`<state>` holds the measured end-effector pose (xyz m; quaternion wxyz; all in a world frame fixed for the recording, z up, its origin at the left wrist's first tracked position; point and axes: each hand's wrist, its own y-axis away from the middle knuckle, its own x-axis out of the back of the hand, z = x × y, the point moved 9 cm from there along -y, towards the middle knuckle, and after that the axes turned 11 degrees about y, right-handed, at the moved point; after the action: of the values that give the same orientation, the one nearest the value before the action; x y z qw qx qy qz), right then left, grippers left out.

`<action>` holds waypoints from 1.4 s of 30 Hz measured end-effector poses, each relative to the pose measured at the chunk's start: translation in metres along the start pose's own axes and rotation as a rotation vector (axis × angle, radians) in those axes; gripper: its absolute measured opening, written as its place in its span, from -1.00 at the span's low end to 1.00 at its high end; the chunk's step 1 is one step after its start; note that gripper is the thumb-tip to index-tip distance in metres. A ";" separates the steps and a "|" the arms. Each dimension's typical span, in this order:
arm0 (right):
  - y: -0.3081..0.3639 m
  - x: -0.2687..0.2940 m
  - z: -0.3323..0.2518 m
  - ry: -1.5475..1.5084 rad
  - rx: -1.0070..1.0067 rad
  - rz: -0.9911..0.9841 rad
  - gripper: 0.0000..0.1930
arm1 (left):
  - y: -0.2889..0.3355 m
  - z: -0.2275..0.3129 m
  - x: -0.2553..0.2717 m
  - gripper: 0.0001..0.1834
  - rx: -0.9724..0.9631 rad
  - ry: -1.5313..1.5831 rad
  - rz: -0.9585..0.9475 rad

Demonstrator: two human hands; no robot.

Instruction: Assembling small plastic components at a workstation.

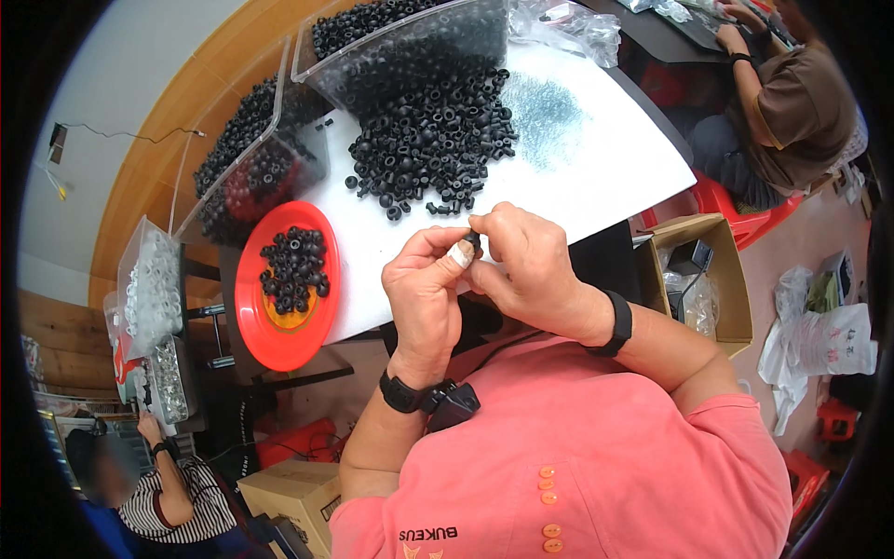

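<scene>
Over the near edge of the white work surface (615,177), both my hands are brought together around a small black part (473,241). My left hand (424,296) pinches it between thumb and fingers, with a white wrapping round the thumb. My right hand (526,256) grips the same part from the other side, fingers curled, so most of it is hidden. Just beyond my hands lies a large heap of small black knob-like parts (428,140). To the left, a red plate (250,312) carries a smaller pile of black round-headed pieces (293,265).
Clear plastic bins (400,47) of black parts stand behind and left of the heap. A tub of whitish pieces (149,284) is further left. An open cardboard box (736,289) sits at my right. Two other people work nearby, upper right and lower left.
</scene>
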<state>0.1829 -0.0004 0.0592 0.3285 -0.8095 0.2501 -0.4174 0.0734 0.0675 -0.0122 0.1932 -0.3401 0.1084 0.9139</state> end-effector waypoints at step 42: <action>-0.004 -0.003 0.025 -0.241 -0.089 -0.257 -0.86 | 0.004 0.002 -0.014 -0.89 -0.023 -0.208 -0.054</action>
<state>0.2028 0.0122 0.0505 0.2638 -0.8926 0.1217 -0.3447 0.0803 0.0603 -0.0015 0.2242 -0.2483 0.0679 0.9399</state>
